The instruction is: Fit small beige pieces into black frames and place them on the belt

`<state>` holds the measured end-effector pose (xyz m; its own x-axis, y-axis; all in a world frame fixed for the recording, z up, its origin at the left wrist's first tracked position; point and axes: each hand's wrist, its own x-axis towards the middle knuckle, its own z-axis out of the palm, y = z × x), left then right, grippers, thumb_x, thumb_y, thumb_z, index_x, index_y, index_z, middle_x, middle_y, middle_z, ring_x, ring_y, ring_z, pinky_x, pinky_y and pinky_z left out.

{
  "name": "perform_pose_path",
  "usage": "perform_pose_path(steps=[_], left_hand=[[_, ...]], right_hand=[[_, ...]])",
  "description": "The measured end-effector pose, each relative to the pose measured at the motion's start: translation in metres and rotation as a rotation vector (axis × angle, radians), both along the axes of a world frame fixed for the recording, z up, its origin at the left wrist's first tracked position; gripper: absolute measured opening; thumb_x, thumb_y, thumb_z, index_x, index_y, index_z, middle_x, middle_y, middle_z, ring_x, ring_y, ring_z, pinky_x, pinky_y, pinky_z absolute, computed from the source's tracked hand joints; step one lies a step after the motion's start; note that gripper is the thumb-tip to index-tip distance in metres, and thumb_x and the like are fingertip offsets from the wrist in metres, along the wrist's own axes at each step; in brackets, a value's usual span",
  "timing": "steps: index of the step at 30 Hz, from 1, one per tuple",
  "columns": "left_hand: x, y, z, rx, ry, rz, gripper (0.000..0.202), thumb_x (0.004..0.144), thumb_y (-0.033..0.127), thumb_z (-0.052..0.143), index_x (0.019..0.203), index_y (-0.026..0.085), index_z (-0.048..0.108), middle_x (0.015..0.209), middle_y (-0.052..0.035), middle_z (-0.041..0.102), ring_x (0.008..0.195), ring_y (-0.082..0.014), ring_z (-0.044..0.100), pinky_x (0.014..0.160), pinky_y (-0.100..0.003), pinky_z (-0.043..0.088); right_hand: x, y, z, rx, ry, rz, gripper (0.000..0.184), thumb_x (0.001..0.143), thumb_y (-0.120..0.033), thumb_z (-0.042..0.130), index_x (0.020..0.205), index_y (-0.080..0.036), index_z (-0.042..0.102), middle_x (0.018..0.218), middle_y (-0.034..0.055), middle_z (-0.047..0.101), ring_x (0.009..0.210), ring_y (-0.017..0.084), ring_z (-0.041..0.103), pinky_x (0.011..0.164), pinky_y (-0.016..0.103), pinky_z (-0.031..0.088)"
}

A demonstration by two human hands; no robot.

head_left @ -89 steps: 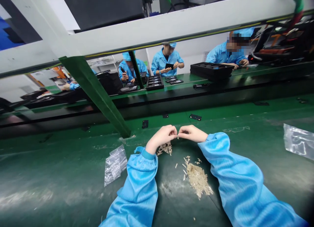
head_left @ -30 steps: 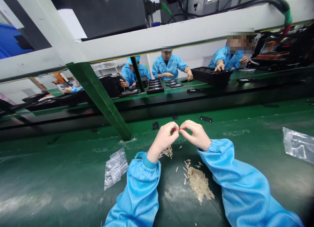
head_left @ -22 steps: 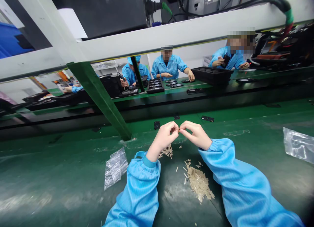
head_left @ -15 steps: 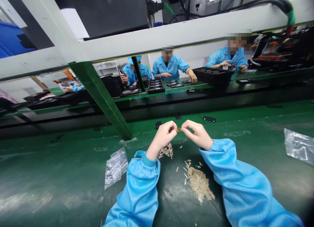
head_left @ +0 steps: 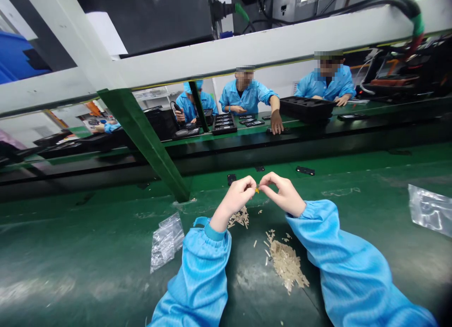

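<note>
Your left hand (head_left: 236, 196) and right hand (head_left: 284, 194) pinch a tiny yellow piece (head_left: 257, 190) beyond the larger beige-strip pile (head_left: 286, 265), likely for steadiness.

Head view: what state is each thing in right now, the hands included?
Yellow piece: held up between the hands
Left hand: grip pinched on it
Right hand: grip closed beside it; contents too small to tell
Smaller pile: loose, partly hidden
Larger pile: heaped, scattered edges
Left plastic bag: lying crumpled
Right plastic bag: lying, cut off by frame
</note>
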<state>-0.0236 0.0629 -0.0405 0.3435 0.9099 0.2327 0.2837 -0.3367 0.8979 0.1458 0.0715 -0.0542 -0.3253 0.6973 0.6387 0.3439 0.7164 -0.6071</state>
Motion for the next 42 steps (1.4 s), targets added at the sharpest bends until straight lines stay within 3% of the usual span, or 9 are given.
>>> perform_pose_path(steps=[8,13,18,24,27,31,33,36,42], left_hand=[[-0.002,0.006,-0.002,-0.089,-0.099,-0.002,0.001,0.063,0.018,0.043,0.063,0.018,0.044,0.059,0.0044,0.046,0.055,-0.0101,0.045,0.058,-0.023,0.037],[0.001,0.004,0.001,-0.159,-0.147,-0.043,0.002,0.063,0.02,0.045,0.063,0.018,0.045,0.057,0.0041,0.047,0.054,-0.0102,0.046,0.058,-0.023,0.039],[0.004,0.001,0.001,-0.188,-0.144,-0.068,0.003,0.063,0.02,0.043,0.063,0.018,0.045,0.056,0.0038,0.046,0.052,-0.0097,0.046,0.057,-0.023,0.041],[0.001,0.014,-0.012,-0.172,0.006,0.04,0.01,0.07,0.022,0.041,0.07,0.018,0.05,0.065,0.0012,0.054,0.059,-0.011,0.054,0.061,-0.023,0.045],[-0.011,0.029,-0.031,-0.12,0.163,0.236,0.013,0.077,0.024,0.04,0.078,0.018,0.051,0.074,-0.0009,0.057,0.068,-0.0132,0.057,0.068,-0.025,0.045],[-0.031,0.048,-0.058,-0.059,0.444,0.498,0.013,0.081,0.026,0.046,0.078,0.016,0.053,0.082,-0.0078,0.059,0.087,-0.0216,0.058,0.082,-0.034,0.043],[-0.035,0.058,-0.069,-0.05,0.57,0.546,0.015,0.081,0.028,0.051,0.084,0.014,0.055,0.09,-0.0116,0.06,0.095,-0.0244,0.057,0.086,-0.035,0.041],[-0.027,0.075,-0.077,-0.054,0.719,0.572,0.025,0.081,0.031,0.055,0.097,0.011,0.057,0.103,-0.0162,0.06,0.102,-0.0264,0.056,0.09,-0.035,0.041],[0.014,0.103,-0.084,-0.077,0.894,0.632,0.041,0.084,0.039,0.057,0.113,0.01,0.055,0.118,-0.0148,0.056,0.111,-0.0273,0.052,0.092,-0.045,0.043]], right_hand=[[0.007,-0.002,0.005,0.018,0.049,0.058,0.01,0.083,-0.017,0.052,0.079,-0.019,0.061,0.072,0.0019,0.063,0.067,0.015,0.061,0.065,0.029,0.048],[0.004,-0.006,0.01,0.163,0.006,0.078,0.015,0.081,-0.017,0.056,0.066,-0.018,0.057,0.072,0.0024,0.053,0.069,0.015,0.055,0.064,0.029,0.047],[-0.002,-0.005,0.004,0.233,-0.015,0.052,0.011,0.077,-0.009,0.055,0.078,-0.02,0.055,0.079,0.0025,0.047,0.073,0.015,0.051,0.064,0.029,0.047],[0.0,0.002,-0.002,0.105,0.016,0.038,0.013,0.076,-0.009,0.052,0.073,-0.021,0.054,0.081,0.0024,0.046,0.076,0.016,0.05,0.068,0.031,0.046],[0.007,0.017,-0.016,-0.092,0.057,-0.008,0.008,0.076,-0.014,0.055,0.071,-0.021,0.053,0.081,0.0018,0.048,0.075,0.016,0.05,0.072,0.033,0.046],[0.021,0.051,-0.06,-0.263,0.056,-0.051,0.008,0.08,-0.02,0.056,0.073,-0.018,0.054,0.073,-0.0007,0.049,0.065,0.013,0.049,0.066,0.032,0.047],[0.027,0.067,-0.084,-0.365,0.022,-0.021,0.01,0.083,-0.024,0.059,0.078,-0.016,0.058,0.075,-0.0002,0.055,0.066,0.013,0.054,0.066,0.031,0.049],[0.036,0.084,-0.111,-0.497,-0.026,0.047,0.023,0.089,-0.03,0.055,0.105,-0.013,0.058,0.1,0.0052,0.061,0.083,0.016,0.061,0.072,0.034,0.053],[0.044,0.094,-0.129,-0.613,-0.028,0.134,0.03,0.09,-0.031,0.054,0.115,-0.015,0.055,0.114,0.008,0.058,0.097,0.02,0.06,0.081,0.04,0.052]])
